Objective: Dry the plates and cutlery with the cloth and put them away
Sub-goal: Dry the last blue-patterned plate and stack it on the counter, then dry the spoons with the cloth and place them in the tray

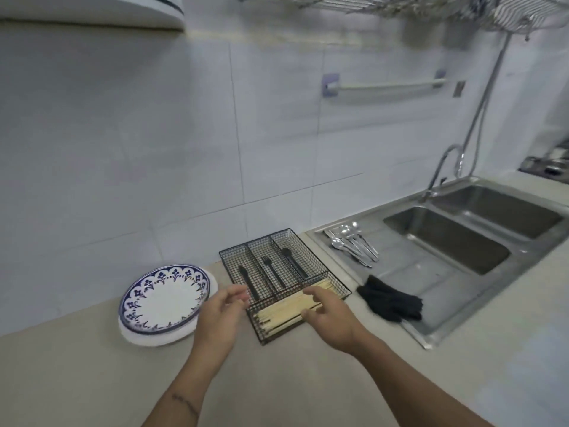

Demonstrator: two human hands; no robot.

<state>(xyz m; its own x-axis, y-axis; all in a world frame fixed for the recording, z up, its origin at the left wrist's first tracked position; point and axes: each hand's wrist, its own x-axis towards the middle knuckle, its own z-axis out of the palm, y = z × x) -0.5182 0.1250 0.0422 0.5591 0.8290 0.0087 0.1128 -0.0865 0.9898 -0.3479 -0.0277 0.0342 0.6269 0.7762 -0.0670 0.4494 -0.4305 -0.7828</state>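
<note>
Plates (166,298) stacked lower left, chopsticks (289,309) in tray (277,257) at center. Your left hand (220,318) & right hand (328,315) hold nothing, fingers loose. Spoons (351,243) right of center by sink w/ cloth (389,300) left.

I see a glossy glazed plate (166,298), a black wire-mesh cutlery tray (284,282) holding pale wooden chopsticks (289,312), shiny metal spoons (351,243), brushed steel sink (446,238), soft black cloth (389,298), matt counter (92,380).

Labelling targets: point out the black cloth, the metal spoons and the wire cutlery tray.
black cloth (390,300), head view, middle of the folds.
metal spoons (351,243), head view, on the handles.
wire cutlery tray (224,257), head view, left rim.
</note>
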